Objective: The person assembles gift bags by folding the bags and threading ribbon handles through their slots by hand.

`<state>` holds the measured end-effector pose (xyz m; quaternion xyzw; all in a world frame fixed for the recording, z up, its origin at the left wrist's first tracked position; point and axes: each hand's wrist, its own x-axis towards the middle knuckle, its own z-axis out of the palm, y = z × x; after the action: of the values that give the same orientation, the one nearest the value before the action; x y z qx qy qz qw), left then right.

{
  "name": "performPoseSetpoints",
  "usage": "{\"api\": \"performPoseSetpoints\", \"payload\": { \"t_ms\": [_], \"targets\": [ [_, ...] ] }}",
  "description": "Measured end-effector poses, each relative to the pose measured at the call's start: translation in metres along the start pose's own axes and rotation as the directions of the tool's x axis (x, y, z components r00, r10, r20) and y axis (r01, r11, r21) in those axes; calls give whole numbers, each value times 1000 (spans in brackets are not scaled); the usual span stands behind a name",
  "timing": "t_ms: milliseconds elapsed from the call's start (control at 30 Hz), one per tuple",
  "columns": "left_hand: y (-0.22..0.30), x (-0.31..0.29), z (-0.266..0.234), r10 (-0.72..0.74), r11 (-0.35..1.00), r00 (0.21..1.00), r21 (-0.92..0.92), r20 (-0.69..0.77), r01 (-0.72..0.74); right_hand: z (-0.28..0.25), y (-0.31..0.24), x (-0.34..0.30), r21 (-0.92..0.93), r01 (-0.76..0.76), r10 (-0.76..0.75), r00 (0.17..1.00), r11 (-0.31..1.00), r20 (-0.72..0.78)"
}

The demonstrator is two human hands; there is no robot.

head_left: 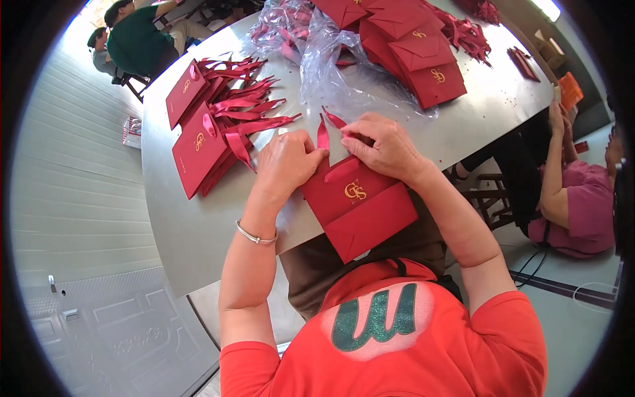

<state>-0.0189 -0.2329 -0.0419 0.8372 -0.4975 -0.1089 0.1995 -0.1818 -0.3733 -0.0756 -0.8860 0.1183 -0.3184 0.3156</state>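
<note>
At the tabletop's [173, 241] near edge, left hand [288, 157] and right hand [383, 147] stand slightly apart, fingers curled, thumbs pinching satiny ribbon [323, 136] at the top of a matte red paper bag [370, 206]. Bag lies flattened, overhanging the edge, its base folded in an envelope-like triangle.

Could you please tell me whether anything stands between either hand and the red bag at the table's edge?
Nothing visible does: the left hand and right hand are both at the ribbon of the red bag. The clear plastic lies beyond them on the table.
</note>
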Motion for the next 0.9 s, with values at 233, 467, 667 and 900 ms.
{"api": "performPoseSetpoints", "payload": {
  "t_ms": [233,467,667,900],
  "targets": [
    [0,4,2,-87,995,995,-51,39,89,1,-6,-3,-153,-3,16,996,988,85],
    [-1,3,2,-61,997,997,-41,36,63,4,-5,-1,-188,25,-4,994,982,112],
    [-7,2,3,-9,999,1000,-40,-20,8,3,-8,-3,-123,58,-58,998,991,10],
    [-6,2,-2,-39,999,999,-18,26,40,-13,-3,-9,83,54,-21,934,995,-357]
  ]
}}
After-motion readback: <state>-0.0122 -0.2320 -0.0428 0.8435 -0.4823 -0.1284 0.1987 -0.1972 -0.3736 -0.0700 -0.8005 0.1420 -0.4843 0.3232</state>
